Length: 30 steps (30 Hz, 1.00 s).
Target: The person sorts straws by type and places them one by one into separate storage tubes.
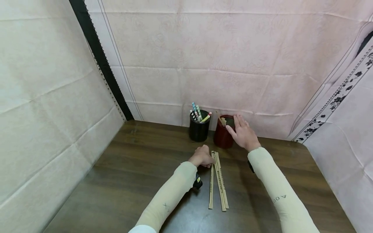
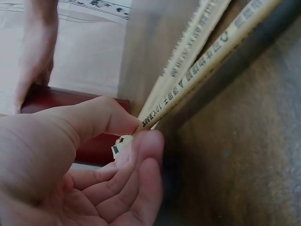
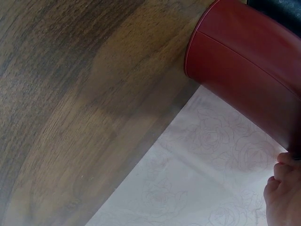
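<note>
My left hand [image 1: 202,156] pinches the far end of a narrow paper-wrapped stick [image 1: 211,187] between thumb and index finger. Two more wrapped sticks [image 1: 222,187] lie on the table just right of it. Printed characters run along the wrappers in the left wrist view. My right hand [image 1: 244,133] holds the rim of a dark red cup [image 1: 222,137], its fingertips [image 3: 282,167] against the upper edge in the right wrist view. A few pale sticks [image 1: 223,121] lean inside that cup.
A black cup [image 1: 198,131] left of the red one holds several patterned pencils [image 1: 197,111]. Both cups stand near the back edge of the brown wooden table [image 1: 122,181]. White cloth [image 1: 209,58] hangs behind and along both sides.
</note>
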### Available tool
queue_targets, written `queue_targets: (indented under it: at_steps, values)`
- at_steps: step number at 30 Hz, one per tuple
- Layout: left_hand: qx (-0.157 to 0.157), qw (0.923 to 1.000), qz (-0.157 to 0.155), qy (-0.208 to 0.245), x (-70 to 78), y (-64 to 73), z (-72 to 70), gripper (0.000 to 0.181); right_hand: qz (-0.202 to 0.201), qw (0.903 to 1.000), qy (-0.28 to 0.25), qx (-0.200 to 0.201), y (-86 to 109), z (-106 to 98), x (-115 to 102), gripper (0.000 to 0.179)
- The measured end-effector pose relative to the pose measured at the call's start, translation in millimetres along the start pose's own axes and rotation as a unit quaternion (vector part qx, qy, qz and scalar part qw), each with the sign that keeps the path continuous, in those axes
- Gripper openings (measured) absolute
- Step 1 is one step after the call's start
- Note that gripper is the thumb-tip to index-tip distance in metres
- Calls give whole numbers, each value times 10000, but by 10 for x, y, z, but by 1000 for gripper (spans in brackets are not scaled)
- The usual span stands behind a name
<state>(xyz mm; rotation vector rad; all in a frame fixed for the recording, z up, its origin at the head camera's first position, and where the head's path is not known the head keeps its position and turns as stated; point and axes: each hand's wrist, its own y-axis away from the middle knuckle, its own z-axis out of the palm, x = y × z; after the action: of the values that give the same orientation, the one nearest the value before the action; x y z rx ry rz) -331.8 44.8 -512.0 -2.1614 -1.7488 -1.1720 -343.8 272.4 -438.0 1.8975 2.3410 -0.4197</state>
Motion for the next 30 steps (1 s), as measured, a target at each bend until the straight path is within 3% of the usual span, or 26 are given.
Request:
queue_targets:
  at_steps: [1,5,8,11,21,30]
  values:
    - [87,9999,61,-33,-29,-34,18,24,-3,10000,-1,2,-3,5,2,92]
    - [333,9990,288,30,41,142,-82,25,-11,10000,-2,20,-5,14,7,92]
    - [441,9981,414,138,169,378,-221,29,-14,10000,15,13,-3,11,6,92]
    - [659,9964,495,211,199,458,-276,32,-31,10000,24,6,-3,3,1,92]
    - [1203,9888,825,320,150,497,-548,26,-7,10000,-5,-21,-9,11,2,93]
    - [1850,9722,1437,-44,241,544,-910,26,6,10000,-67,-28,-9,3,4,93]
